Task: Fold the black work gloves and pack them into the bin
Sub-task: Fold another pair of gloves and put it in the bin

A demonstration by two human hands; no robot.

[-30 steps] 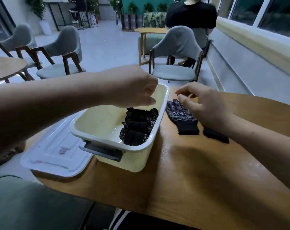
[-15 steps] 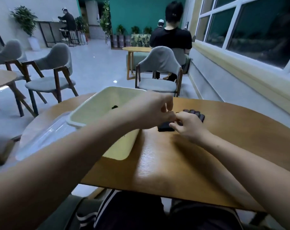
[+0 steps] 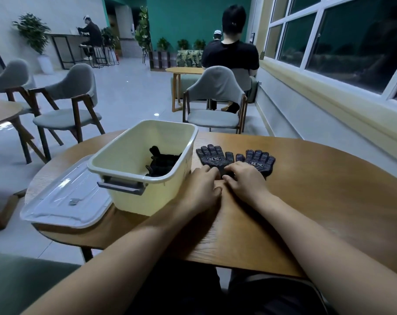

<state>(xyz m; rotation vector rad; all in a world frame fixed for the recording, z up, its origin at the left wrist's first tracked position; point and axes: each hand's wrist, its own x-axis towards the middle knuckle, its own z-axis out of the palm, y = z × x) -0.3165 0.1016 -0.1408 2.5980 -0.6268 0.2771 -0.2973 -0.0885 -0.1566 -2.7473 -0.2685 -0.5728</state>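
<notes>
The gloves [image 3: 213,156] lie flat beside the bin [image 3: 133,201], ready for folding. The left hand [image 3: 202,185] and right hand [image 3: 246,181] meet at the cuffs; pinching or pressing, I cannot tell.

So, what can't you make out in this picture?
Head view, all:
Cuffs of the two flat gloves: covered by the left hand and right hand; whether fingers pinch them is unclear.
Pile of gloves in the bin: its near wall hides the lower part.
Print on the flat gloves: too small to read.
</notes>
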